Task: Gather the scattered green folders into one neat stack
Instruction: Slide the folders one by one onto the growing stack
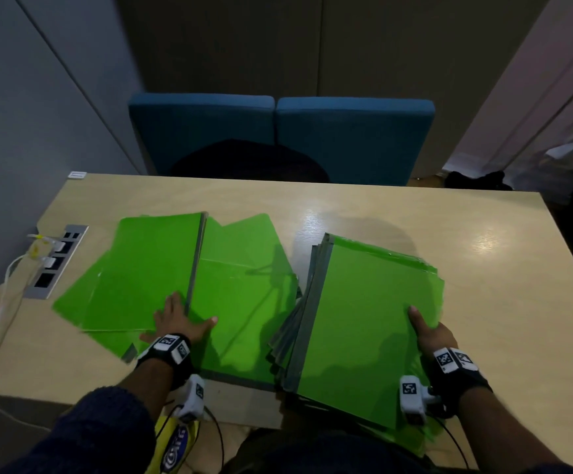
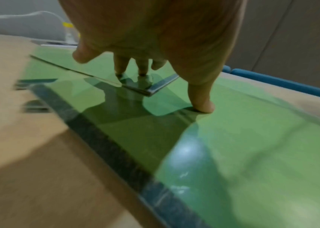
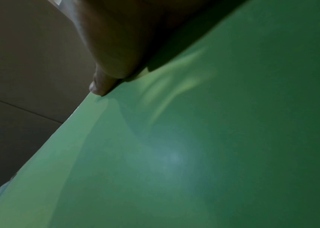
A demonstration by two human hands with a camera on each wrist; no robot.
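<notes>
Several green folders with grey spines lie fanned and overlapping on the left half of the wooden table. My left hand lies flat on them, fingers spread; in the left wrist view its fingertips press on a folder near a grey-spined corner. On the right a thick, slightly fanned stack of green folders overhangs the near table edge. My right hand grips its right edge, thumb on the top cover, the other fingers hidden beneath.
A metal socket panel with white plugs and cables sits at the table's left edge. Two blue chairs stand behind the table, with a dark object on the left one. A yellow bag lies below the near edge.
</notes>
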